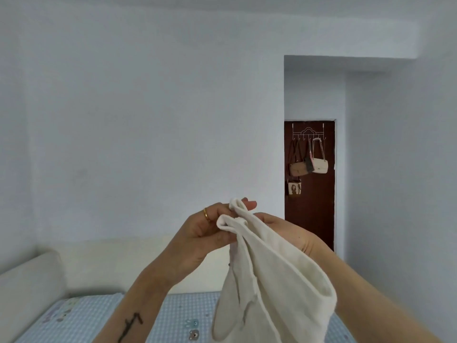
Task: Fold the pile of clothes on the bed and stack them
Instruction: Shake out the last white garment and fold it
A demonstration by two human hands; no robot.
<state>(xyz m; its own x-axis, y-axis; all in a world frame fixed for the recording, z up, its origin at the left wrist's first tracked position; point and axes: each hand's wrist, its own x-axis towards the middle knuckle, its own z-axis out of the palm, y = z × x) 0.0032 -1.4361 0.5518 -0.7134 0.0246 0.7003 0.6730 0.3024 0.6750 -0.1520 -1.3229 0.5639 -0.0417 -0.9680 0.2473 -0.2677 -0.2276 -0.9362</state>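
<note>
Currently: cream garment held aloft over bed

Left hand (202, 233) pinches the cream garment (269, 288) at its top edge. Right hand (284, 233), at 3 o'clock of it, grips the same edge. Fabric hangs toward 6 o'clock above the checked bed (81, 318).

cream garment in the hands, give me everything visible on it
The garment is cream and looks like a soft knit. It hangs bunched and unfolded in the air above the checked bed. The left hand and the right hand pinch its top edge close together. Its lower part runs out of frame, so its type is unclear.
</note>
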